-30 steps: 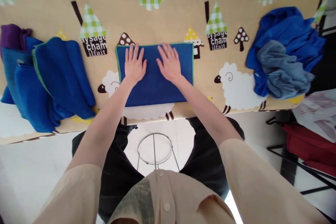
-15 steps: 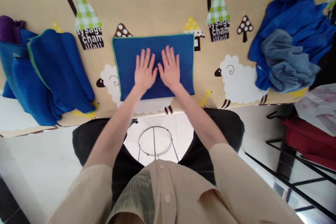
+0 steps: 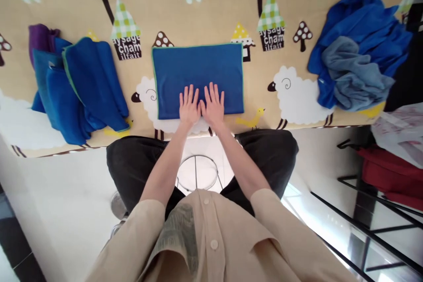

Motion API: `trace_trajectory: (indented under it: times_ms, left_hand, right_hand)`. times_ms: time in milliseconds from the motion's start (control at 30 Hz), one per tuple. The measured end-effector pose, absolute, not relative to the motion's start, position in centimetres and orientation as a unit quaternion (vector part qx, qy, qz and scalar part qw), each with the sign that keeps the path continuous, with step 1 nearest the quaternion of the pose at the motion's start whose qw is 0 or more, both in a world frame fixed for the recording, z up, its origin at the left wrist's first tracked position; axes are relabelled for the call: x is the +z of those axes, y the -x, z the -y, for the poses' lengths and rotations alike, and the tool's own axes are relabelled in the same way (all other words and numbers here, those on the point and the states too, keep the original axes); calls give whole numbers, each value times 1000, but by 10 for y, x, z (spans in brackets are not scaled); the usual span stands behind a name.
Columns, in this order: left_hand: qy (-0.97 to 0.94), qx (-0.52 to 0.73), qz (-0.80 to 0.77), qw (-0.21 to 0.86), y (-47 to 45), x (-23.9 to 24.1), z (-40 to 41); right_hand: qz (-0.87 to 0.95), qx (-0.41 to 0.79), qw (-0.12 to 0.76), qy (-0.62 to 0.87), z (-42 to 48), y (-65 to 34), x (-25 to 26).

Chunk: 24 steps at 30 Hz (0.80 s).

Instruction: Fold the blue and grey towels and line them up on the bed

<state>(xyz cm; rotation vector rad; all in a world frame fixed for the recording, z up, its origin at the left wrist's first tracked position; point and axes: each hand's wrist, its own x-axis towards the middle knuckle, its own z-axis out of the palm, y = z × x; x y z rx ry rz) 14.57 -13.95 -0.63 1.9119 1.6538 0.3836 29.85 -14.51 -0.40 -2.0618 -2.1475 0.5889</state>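
Note:
A folded blue cloth (image 3: pixel 198 70) with a green edge lies flat on the patterned table (image 3: pixel 211 13) in front of me. My left hand (image 3: pixel 189 106) and my right hand (image 3: pixel 213 105) rest side by side, palms down, on its near edge. Both have their fingers stretched out flat and hold nothing.
A stack of folded blue cloths (image 3: pixel 79 88) with a purple one (image 3: pixel 41 37) lies at the left. A loose heap of blue and grey cloths (image 3: pixel 357 53) sits at the right. A red bag (image 3: pixel 390 176) and a black frame stand on the floor at right. A round metal stool (image 3: pixel 196 176) is below the table edge.
Both hands have slid together and back toward me across the cloth, from its far half to its near edge. The view has shifted a little.

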Motion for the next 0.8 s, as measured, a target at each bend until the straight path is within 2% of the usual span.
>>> trace_trajectory:
  times_ms: [167,333,500,600,700,800]
  left_hand:
    - [-640,137,-713,252,-83,-6,182]
    - [-494,132,-828,231,-40,4,198]
    - [-378,168,-860,300,-34,10,202]
    - [-329,180,-863,339,-25,13,207]
    - [-299,204,-857,365,-17,15,211]
    - [-267,243,-848,387,-15,16,211]
  right_hand:
    - [614,183,57,765,192,-337,-16]
    - [441,148,123,877,203,-375,-13]
    - [369,191,200,887,203,-379,2]
    - [312,261,237,882,204,-389,7]
    - [280,324,257,866,204,-400,10]
    - [272,338,268,860,202,-402,14]
